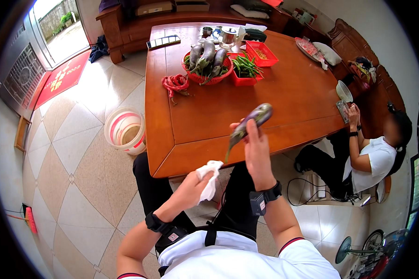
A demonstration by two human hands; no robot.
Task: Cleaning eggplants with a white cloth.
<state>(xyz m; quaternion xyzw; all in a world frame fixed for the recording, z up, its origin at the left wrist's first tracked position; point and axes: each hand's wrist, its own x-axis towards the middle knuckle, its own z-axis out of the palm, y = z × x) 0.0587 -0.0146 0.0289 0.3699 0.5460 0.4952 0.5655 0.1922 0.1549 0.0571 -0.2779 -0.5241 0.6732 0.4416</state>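
My right hand (257,151) is closed around a purple eggplant (260,114), tilted over the near edge of the wooden table, its green stem pointing down toward me. My left hand (190,189) grips a crumpled white tissue or cloth (210,187) just below the stem; the two look slightly apart. Farther back on the table, several eggplants (205,56) lie in a round red basket (212,81). Beside it, long green peppers (245,67) fill a small red basket (245,82). A bunch of wrinkled red peppers (175,84) lies directly on the tabletop to the left.
The wooden table (265,93) fills the middle. A white-and-pink bucket (125,128) stands on the tiled floor at its left. Another red basket (271,61), a metal pot (228,37) and a patterned tray (310,49) sit farther back. A seated person (363,160) holds a phone-like object at right.
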